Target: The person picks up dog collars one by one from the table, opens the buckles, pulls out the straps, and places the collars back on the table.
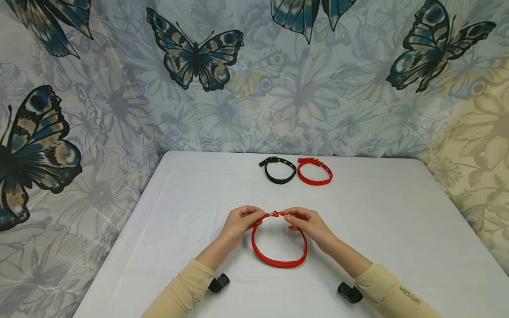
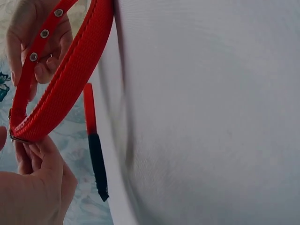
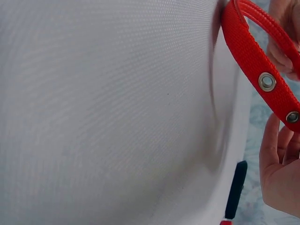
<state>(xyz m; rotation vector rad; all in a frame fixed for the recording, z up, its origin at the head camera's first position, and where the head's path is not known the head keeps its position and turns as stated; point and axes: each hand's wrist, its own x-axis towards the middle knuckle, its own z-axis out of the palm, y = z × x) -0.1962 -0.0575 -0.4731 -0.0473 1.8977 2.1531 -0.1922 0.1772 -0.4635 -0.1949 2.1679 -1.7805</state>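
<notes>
A red collar (image 1: 280,264) forms a loop above the white table, its padded band hanging toward the near side. My left hand (image 1: 240,224) pinches it beside the metal buckle (image 2: 19,139), which shows close to those fingers in the left wrist view. On the other side my right hand (image 1: 312,224) pinches the strap end between thumb and fingers. Metal eyelets line this strap, one (image 3: 267,81) plainly seen in the right wrist view. Whether the strap passes through the buckle is too small to tell.
Toward the table's far edge lie a black collar (image 1: 280,180) and a second red collar (image 1: 316,182), both looped, side by side. The white table (image 1: 397,212) meets a butterfly-patterned cloth (image 1: 246,119) behind. Black devices (image 1: 350,292) sit at both wrists.
</notes>
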